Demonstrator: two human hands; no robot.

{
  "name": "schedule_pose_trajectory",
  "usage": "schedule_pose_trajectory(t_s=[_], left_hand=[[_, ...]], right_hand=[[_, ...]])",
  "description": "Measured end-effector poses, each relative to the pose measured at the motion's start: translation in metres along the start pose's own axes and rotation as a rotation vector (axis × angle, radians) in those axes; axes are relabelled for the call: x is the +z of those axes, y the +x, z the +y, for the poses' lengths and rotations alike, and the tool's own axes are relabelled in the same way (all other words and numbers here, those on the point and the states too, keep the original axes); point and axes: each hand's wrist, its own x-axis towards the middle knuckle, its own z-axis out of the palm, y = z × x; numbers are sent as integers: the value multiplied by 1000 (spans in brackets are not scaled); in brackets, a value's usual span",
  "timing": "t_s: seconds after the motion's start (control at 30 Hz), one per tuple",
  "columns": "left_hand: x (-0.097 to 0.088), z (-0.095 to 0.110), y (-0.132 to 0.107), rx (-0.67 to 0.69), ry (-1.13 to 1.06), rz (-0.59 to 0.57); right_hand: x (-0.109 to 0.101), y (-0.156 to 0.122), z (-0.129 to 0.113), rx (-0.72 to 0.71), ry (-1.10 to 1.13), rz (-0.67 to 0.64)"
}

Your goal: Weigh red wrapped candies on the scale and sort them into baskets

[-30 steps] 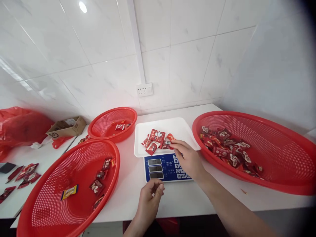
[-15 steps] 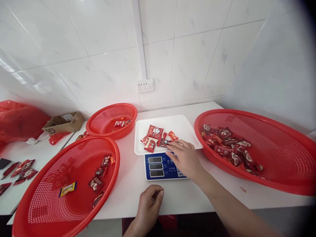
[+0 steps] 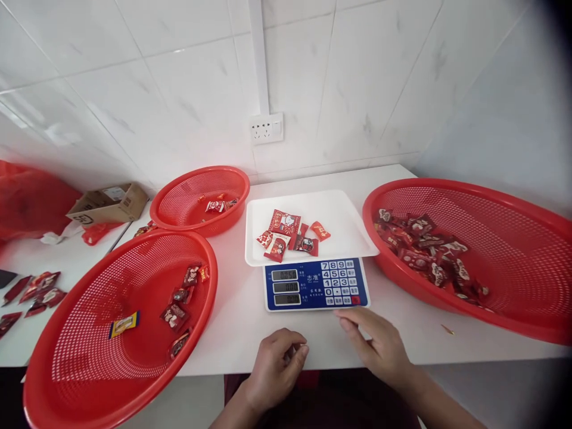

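Note:
My left hand [image 3: 279, 364] is loosely curled at the table's front edge, thumb and index finger close together; I see nothing in it. Just below the scale's lower right corner is my right hand [image 3: 379, 342], its index finger stretched out, thumb apart and nothing held. Ahead of both stands a digital scale [image 3: 317, 286] with a blue keypad panel and lit displays too blurred to read surely. On its white tray [image 3: 333, 208] lie several wrapped candies, among them a large red packet [image 3: 285, 222], a cream-and-red one [image 3: 277, 246], a dark red one [image 3: 306, 243] and a small red one [image 3: 320, 230].
At right, a big red basket [image 3: 527, 238] holds many red candies. Two more red baskets, a large one [image 3: 80, 351] and a smaller one [image 3: 174, 205], stand left with a few candies. Farther left are a cardboard box [image 3: 107, 205], a red plastic bag [image 3: 33, 205] and loose packets [image 3: 42, 292].
My right hand has let go of the dark red candy on the tray and drawn back toward me, below the scale. My left hand stays curled. The view has tilted down slightly.

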Motion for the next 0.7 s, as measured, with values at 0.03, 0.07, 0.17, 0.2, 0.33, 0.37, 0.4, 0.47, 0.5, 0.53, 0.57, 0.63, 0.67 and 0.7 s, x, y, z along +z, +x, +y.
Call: schedule_pose_trajectory(t_s=[0.03,0.07,0.17,0.2,0.33,0.37,0.4,0.47,0.5,0.53,0.57,0.63,0.67,0.7], left_hand=[[0,1,1,4,5,-5],[1,2,1,7,10,-12],[-1,5,1,2,16,-24],[-3,7,2,4,19,-18],[-20,12,13,83,112,132],[-27,13,19,122,166,200],[-33,15,25,161,232,267],[-45,17,41,224,382,369],[-50,18,48,241,456,392],[-54,19,56,248,523,400],[-56,19,64,245,580,397],[-57,20,77,223,666,379],[-56,21,82,206,697,366],[-55,21,86,188,722,355]], right_hand=[[5,-9,1,30,26,-58],[9,-17,2,65,49,-115],[19,-31,2,167,90,-270],[21,-33,3,195,97,-310],[22,-33,4,255,130,-372],[21,-32,5,259,139,-374],[21,-31,5,261,148,-375],[20,-31,6,266,168,-379],[19,-30,5,271,177,-379],[19,-30,5,276,184,-379],[18,-30,5,283,190,-378],[17,-30,5,294,204,-370],[17,-30,6,297,212,-362],[17,-30,6,300,221,-353]])
